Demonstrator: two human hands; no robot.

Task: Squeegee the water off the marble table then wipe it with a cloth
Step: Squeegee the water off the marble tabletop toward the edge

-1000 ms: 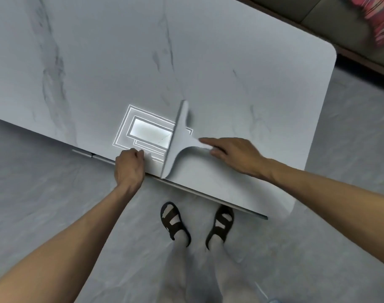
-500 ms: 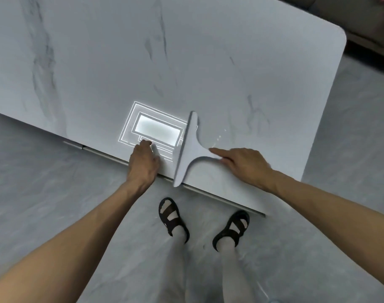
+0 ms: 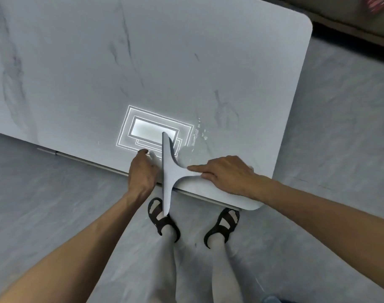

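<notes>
Hands: right hand (image 3: 227, 174) closed on the handle of the squeegee (image 3: 169, 171), forefinger stretched along it; left hand (image 3: 142, 171) resting fingers-down on the near edge of the marble bench (image 3: 186, 62), holding nothing. Squeegee: between the hands, touching the left one, blade crossing the bench edge and overhanging the floor (image 3: 44, 204). Water droplets (image 3: 198, 133): on the marble just beyond the right hand

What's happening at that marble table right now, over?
Right hand shut on squeegee handle; blade overhangs the marble table near edge. Left hand rests at the edge beside the blade. Water droplets right of blade. No cloth visible.
</notes>
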